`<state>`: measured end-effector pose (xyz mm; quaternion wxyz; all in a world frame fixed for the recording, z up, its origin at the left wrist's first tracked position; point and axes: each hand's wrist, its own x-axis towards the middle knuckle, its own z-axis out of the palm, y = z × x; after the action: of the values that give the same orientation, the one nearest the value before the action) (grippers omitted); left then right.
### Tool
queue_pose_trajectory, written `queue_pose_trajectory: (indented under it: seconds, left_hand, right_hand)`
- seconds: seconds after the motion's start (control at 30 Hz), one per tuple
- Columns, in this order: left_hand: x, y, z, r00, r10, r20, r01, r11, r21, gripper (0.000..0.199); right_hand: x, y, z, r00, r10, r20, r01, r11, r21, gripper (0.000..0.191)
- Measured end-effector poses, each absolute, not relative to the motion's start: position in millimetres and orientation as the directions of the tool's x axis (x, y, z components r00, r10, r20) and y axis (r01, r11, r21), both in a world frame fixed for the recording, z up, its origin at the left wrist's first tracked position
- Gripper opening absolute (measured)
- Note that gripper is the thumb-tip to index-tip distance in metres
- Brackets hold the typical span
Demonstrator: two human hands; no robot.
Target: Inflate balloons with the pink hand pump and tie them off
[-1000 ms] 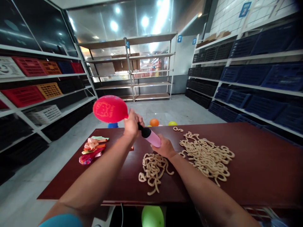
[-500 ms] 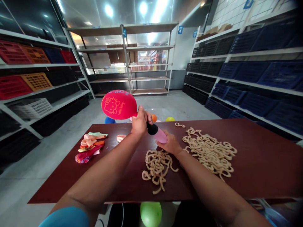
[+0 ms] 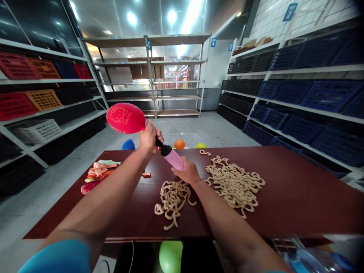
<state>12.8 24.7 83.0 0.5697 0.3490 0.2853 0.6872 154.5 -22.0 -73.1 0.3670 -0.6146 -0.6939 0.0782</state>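
Note:
An inflated red balloon (image 3: 126,118) with a cat-face print points to the left above the table. My left hand (image 3: 149,137) is closed around its neck, at the tip of a hand pump (image 3: 174,158) with a pink barrel and black end. The tip itself is hidden by my fingers. Around the lower end of the pink barrel, my right hand (image 3: 187,170) is wrapped. Below the pump lies a small heap of beige, curly, rope-like pieces (image 3: 172,199). A larger heap of the same pieces (image 3: 234,182) spreads to the right.
Flat balloons (image 3: 98,170) lie at the left of the brown table (image 3: 290,204), partly behind my left forearm. Blue (image 3: 128,144), orange (image 3: 179,143) and yellow (image 3: 200,145) balloons show beyond its far edge. A green balloon (image 3: 170,257) is beneath the near edge. Crate shelves flank both sides.
My view has shifted, so the table's contents sit further left. The hands have drawn slightly apart, and more of the pump's black end shows between them. Both grips are kept.

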Motion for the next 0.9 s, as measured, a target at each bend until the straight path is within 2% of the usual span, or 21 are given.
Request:
queue_pose_trajectory:
  seconds: [0.2,0.37,0.7,0.9]
  left_hand:
    - [-29,37,137,-0.234,0.969,0.084,-0.551,-0.204,0.81,0.04]
    - [-51,46,163,-0.292,0.946,0.14,-0.461,-0.268,0.846,0.035]
    - [9,33,88,-0.296,0.948,0.116,-0.478,-0.252,0.841,0.039]
    - [48,18,62,-0.238,0.964,0.119,-0.488,-0.225,0.843,0.042]
  right_hand:
    - [156,-23,-68,-0.013,0.923,0.384,0.785,0.248,-0.568,0.043]
    - [161,-20,-75,-0.015,0.922,0.388,0.791,0.248,-0.559,0.04]
    - [167,-20,-83,0.015,0.944,0.331,0.802,0.186,-0.568,0.033]
    - [168,-20,-81,0.045,0.932,0.359,0.783,0.191,-0.592,0.035]
